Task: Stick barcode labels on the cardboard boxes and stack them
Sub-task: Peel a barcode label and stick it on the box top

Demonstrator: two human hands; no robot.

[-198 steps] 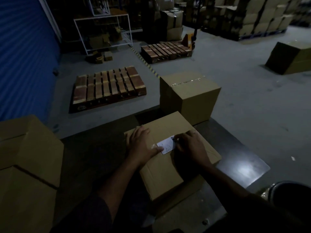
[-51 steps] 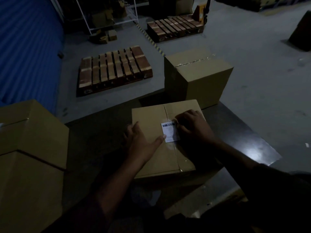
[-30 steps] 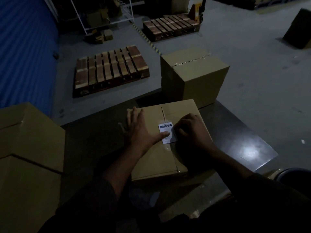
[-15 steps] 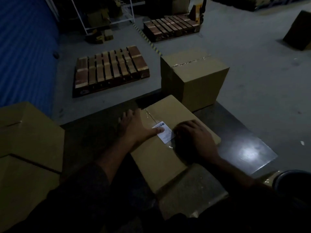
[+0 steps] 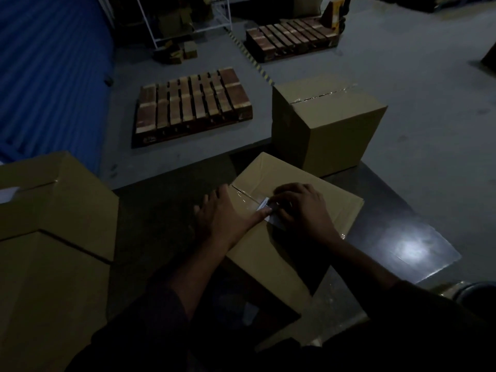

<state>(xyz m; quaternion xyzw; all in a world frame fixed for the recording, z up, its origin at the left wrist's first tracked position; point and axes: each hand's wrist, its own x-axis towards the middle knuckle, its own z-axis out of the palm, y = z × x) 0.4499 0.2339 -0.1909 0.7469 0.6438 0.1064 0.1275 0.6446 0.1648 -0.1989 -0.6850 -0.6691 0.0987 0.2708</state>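
Left hand [image 5: 228, 218] flat on the cardboard box [image 5: 281, 245], thumb pinning the near edge of the barcode label [image 5: 265, 208]; right hand [image 5: 303, 208] with fingers curled over the label, pressing it down, though whether they pinch it cannot be told. Risk, by judgement: uneven pressure could leave a crease or a skewed label. Label: small, white, mostly covered, on the taped seam of the box top, box on the dark table [image 5: 402, 237]

barcode label [image 5: 264, 205]: mostly covered by the right hand [image 5: 303, 210]; print unreadable.
stacked boxes [image 5: 48, 237]: cut off at left edge.
bin [image 5: 477, 294]: cropped, dark.
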